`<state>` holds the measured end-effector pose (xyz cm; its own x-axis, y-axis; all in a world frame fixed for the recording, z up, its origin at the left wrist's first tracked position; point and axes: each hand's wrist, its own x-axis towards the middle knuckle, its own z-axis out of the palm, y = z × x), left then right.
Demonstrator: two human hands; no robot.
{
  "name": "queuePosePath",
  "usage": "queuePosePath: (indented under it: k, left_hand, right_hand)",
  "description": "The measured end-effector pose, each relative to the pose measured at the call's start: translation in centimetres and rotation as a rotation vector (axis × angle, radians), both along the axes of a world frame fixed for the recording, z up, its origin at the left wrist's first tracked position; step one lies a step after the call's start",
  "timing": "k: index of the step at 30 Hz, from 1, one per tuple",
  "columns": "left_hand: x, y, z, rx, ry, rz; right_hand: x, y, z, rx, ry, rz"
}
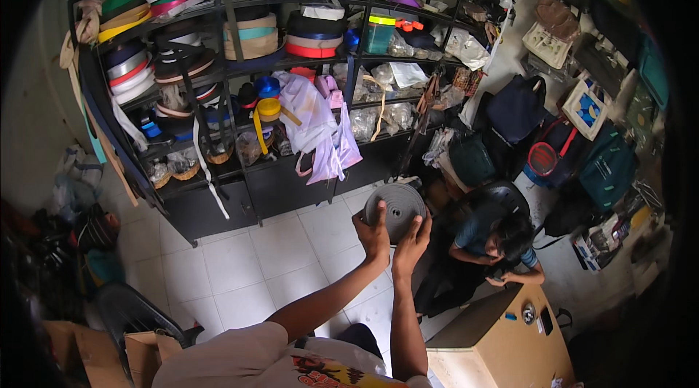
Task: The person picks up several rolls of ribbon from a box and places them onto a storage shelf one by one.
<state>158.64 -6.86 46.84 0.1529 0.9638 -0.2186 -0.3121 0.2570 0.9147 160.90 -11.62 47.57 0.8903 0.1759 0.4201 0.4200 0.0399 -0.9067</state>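
A grey roll of webbing strap (404, 198) is held up in front of me, its flat coiled side and small centre hole facing me. My left hand (374, 236) grips its lower left edge, thumb laid over the coil. On the lower right edge my right hand (412, 244) is closed round it, thumb also on the face. The fingers behind the roll are hidden. Beyond the roll, a white plastic bag (302, 111) hangs from the black shelf unit (237, 158).
Shelves hold stacked strap rolls (251, 34) in many colours. A seated person (495, 242) is at the right, beside a wooden table (510, 337). Bags (513, 111) hang along the right wall. A black chair (138, 308) and cardboard boxes (95, 351) stand lower left.
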Motion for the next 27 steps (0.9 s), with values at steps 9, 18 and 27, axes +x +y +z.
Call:
queuePosePath:
  k: [9, 18, 27]
  left_hand:
    - [15.9, 12.0, 1.5, -0.061, -0.202, -0.623]
    - [30.8, 22.6, 8.6, 0.231, -0.017, -0.414]
    - [40.4, 35.1, 13.7, 0.4, -0.225, -0.345]
  right_hand:
    - [21.7, 6.8, -0.6, 0.252, 0.099, 0.001]
    - [37.0, 17.6, 7.5, 0.146, 0.081, 0.228]
    - [48.9, 29.2, 13.2, 0.062, -0.323, 0.613]
